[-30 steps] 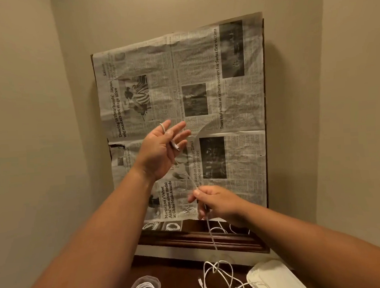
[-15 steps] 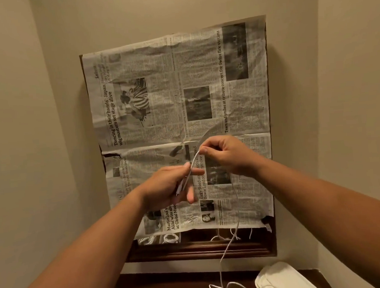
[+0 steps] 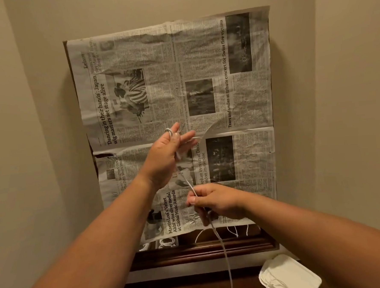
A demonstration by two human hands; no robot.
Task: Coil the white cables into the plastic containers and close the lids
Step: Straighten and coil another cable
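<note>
- The white cable (image 3: 225,255) is thin, light and limp. It will likely sag and spring out of any loop not kept taut, so it wants guiding rather than force.
- The left hand (image 3: 166,158) is raised in front of the middle of the newspaper (image 3: 244,96). Its fingers are straight and spread, with cable turns looped over them. The view there is blurred, so I cannot tell whether a finger also pinches the cable's end.
- The right hand (image 3: 217,203), in front of the newspaper's lower part, pinches the cable between thumb and fingertips. That looks a sound place to hold it, near the coil.
- From that pinch the cable drops below the newspaper to loose loops.
- A plastic container (image 3: 289,275) lies below the newspaper's lower right corner.
- Walls close in on both sides of the newspaper, so the free room is in front of it and downward.
</note>
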